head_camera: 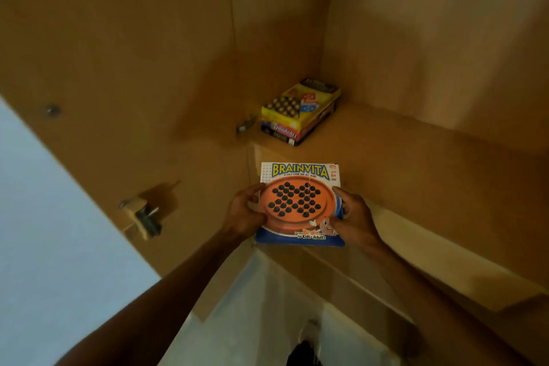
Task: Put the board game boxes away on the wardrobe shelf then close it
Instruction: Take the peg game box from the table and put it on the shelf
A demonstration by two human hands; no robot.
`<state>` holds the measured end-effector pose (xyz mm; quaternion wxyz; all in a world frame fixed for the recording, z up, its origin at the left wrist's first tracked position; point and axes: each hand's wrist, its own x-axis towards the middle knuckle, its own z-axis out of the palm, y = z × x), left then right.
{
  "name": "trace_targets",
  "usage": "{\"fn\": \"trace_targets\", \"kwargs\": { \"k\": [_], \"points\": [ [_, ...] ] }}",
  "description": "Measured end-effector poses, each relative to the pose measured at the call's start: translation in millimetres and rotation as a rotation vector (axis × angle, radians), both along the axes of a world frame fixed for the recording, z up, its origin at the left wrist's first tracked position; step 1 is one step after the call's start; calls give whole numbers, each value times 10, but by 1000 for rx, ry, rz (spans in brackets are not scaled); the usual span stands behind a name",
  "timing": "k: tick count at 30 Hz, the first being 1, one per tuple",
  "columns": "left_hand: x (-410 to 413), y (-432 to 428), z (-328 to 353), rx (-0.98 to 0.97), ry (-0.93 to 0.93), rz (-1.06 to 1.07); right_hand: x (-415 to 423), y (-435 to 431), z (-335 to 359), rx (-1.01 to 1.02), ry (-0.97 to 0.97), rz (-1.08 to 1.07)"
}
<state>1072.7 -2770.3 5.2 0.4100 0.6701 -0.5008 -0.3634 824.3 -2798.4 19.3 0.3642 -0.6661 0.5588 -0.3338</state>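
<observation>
A flat Brainvita box (300, 202), orange and blue with black pegs pictured, is held level in front of the wooden wardrobe shelf (401, 157). My left hand (245, 212) grips its left edge and my right hand (353, 218) grips its right edge. Further back on the shelf, in the left rear corner, lies a stack of two game boxes: a yellow box (300, 105) on top of a dark box (282, 132). The held box is nearer than the stack and its far edge is about at the shelf's front edge.
The open wardrobe door (113, 74) stands at the left with metal hinges (145, 217). The wardrobe's right side wall (445, 38) rises beside the shelf. Below are a pale floor (252, 321) and my foot (306, 348).
</observation>
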Motion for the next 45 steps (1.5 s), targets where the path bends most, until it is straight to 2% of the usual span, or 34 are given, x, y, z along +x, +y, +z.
{"fn": "trace_targets", "kwargs": {
  "k": [8, 12, 19, 21, 24, 30, 35, 41, 43, 45],
  "points": [
    [-242, -1975, 574, -103, -45, -39, -289, -1935, 367, -98, -36, 44],
    [-369, -2613, 809, -147, -116, -49, -325, -2454, 556, -89, -48, -12],
    [-322, -3661, 1071, 3, -51, -319, -285, -3226, 601, -60, -32, -165],
    [-233, -3752, 1104, 102, -11, -404, -262, -3352, 559, -75, 21, -162],
    [-53, -3838, 1038, 35, -145, -563, -176, -3432, 521, -90, 65, -103],
    [192, -3855, 902, -74, -319, -365, 74, -3530, 480, -147, 105, 86],
    [148, -3770, 824, -189, -575, -200, 300, -3533, 496, -184, 78, 257],
    [168, -3710, 771, -259, -607, -301, 362, -3536, 522, -146, 48, 288],
    [145, -3622, 761, -257, -575, -324, 335, -3479, 518, -124, 29, 289],
    [107, -3482, 696, -236, -496, -246, 292, -3397, 462, -123, 29, 264]
  ]
}}
